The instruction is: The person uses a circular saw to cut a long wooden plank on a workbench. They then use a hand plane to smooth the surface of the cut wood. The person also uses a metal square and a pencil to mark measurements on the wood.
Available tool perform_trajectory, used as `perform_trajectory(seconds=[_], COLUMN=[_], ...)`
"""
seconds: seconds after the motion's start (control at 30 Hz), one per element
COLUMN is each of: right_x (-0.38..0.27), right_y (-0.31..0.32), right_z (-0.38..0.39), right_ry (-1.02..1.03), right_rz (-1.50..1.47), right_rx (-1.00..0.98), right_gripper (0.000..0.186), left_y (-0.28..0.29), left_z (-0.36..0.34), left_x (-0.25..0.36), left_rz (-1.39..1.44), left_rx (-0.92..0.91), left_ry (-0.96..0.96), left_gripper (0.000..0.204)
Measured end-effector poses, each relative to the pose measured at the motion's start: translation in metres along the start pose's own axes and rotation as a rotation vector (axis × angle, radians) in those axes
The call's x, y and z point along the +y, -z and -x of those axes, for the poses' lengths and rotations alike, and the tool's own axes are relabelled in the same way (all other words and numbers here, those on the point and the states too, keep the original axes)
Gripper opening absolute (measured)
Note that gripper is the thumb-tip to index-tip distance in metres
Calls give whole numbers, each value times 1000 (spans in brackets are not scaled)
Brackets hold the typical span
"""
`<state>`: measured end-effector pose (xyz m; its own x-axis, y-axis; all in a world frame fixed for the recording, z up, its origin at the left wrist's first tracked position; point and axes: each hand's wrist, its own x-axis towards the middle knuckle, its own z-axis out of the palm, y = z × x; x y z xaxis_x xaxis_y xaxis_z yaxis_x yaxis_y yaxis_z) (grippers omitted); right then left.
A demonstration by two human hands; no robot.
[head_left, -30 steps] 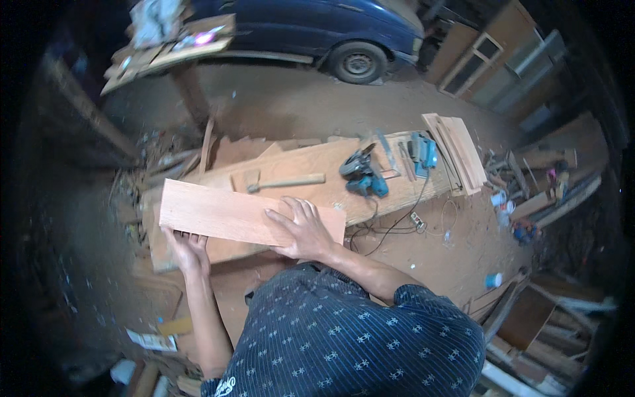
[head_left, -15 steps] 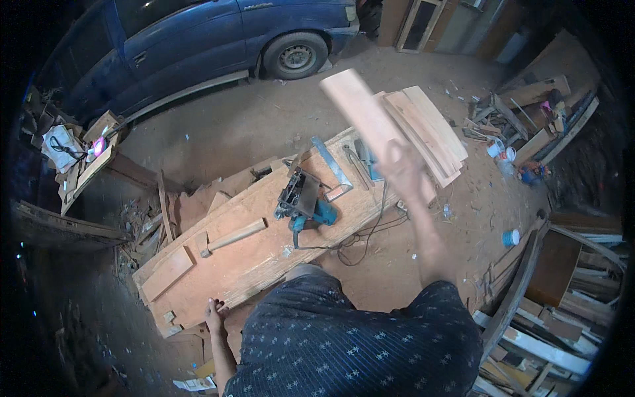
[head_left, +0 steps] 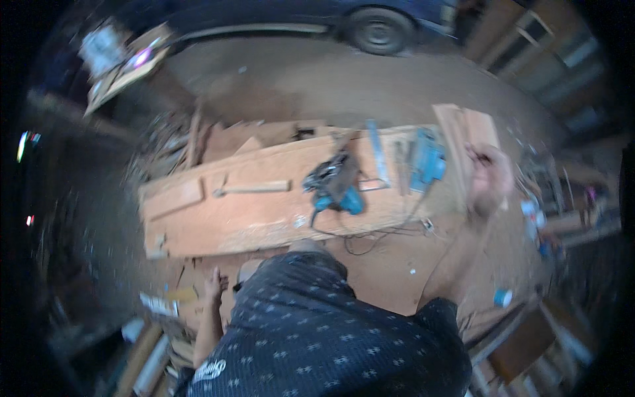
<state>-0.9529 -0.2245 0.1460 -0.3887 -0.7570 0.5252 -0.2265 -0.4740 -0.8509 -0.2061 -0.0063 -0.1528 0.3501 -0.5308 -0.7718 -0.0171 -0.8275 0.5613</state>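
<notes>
Rightward, right hand (head_left: 488,180) on board stack (head_left: 466,142), workbench (head_left: 264,212) end.

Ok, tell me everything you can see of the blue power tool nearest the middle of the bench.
The blue power tool lies on its side on the long wooden workbench, near the bench's middle. Its body looks like blue plastic with a darker black upper part; the blur hides finer detail. A dark cord trails from it over the bench's near edge. Neither hand touches it: the right hand is at the boards further right.
</notes>
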Motion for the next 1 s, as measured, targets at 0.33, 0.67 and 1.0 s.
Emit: perform_trajectory(seconds=[0.33, 0.67, 1.0], right_x=[-218, -253, -250], right_y=[-276, -468, -598], right_z=[15, 84, 140], right_ry=[1204, 50, -167], right_rz=[-2282, -1810, -1378], right_rx=[-670, -851, -779], right_gripper=[25, 21, 44], left_y=[9, 108, 207], left_z=[-61, -225, -369], left_x=[101, 151, 195], left_rz=[-150, -405, -1074], left_rx=[150, 225, 301], left_ry=[-267, -447, -621], left_gripper=[46, 46, 98])
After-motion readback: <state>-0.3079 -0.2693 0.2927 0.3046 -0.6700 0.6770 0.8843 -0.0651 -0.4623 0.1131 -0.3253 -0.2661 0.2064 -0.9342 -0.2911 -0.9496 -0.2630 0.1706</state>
